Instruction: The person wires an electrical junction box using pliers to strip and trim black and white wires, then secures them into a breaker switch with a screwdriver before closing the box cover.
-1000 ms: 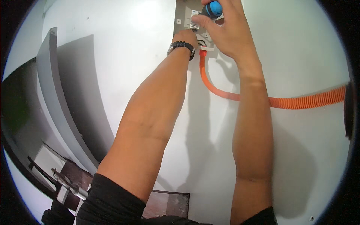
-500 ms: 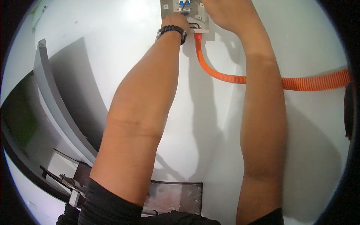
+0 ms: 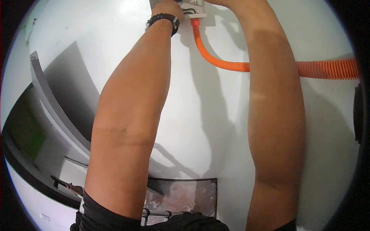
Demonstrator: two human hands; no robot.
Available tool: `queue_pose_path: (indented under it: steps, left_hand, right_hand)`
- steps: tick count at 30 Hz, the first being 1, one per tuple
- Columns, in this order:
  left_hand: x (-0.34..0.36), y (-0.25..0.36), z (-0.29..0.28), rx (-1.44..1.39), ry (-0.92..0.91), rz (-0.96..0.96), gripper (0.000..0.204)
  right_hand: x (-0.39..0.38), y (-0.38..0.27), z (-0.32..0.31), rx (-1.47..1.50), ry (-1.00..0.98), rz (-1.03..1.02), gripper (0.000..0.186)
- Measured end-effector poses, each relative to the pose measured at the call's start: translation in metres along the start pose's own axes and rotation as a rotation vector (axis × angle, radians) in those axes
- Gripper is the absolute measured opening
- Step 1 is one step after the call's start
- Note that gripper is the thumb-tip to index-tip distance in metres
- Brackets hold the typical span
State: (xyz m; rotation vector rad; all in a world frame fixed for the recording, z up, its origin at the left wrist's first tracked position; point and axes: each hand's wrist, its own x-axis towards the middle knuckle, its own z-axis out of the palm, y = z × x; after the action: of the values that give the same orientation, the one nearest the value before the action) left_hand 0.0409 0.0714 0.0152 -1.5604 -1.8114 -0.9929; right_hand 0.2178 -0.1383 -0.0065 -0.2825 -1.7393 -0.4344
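A: Item one — wall box (image 3: 194, 9), pale grey, rectangular, at twelve o'clock on the white wall (image 3: 216, 115), cut by the top edge. Any label on it?

B: None legible; only a dark wire loop shows at its lower edge. One box, counted.

A: Item two?

B: Orange corrugated conduit (image 3: 223, 63), one length. It leaves the box's underside, curves down toward one o'clock, passes behind the right forearm and runs out to three o'clock.

A: Hands?

B: Two. Left hand (image 3: 167, 7) lies against the box's left part, a black wristband (image 3: 163, 19) just below it; fingers run out of view, so whether they are curled on anything I cannot tell. The right hand is above the top edge — only its forearm shows, reaching up beside the box.

A: Other stock?

B: One grey curved panel (image 3: 50, 100) at nine o'clock, leaning along the wall. One reddish-brown mottled floor patch (image 3: 181, 196) at six o'clock, with a metal bar (image 3: 158, 213) across its lower part. Black sleeves, two, at the bottom edge.
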Motion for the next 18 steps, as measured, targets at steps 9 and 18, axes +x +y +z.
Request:
queue_pose_path:
  steps: [9, 18]
  left_hand:
    - [0.001, -0.008, 0.000, 0.050, 0.049, 0.152, 0.027]
    - [-0.016, 0.012, -0.015, 0.043, -0.069, 0.118, 0.031]
  right_hand:
    - [-0.004, -0.007, 0.008, -0.060, 0.054, 0.001, 0.035]
    - [0.000, -0.003, 0.000, -0.076, 0.003, 0.049, 0.035]
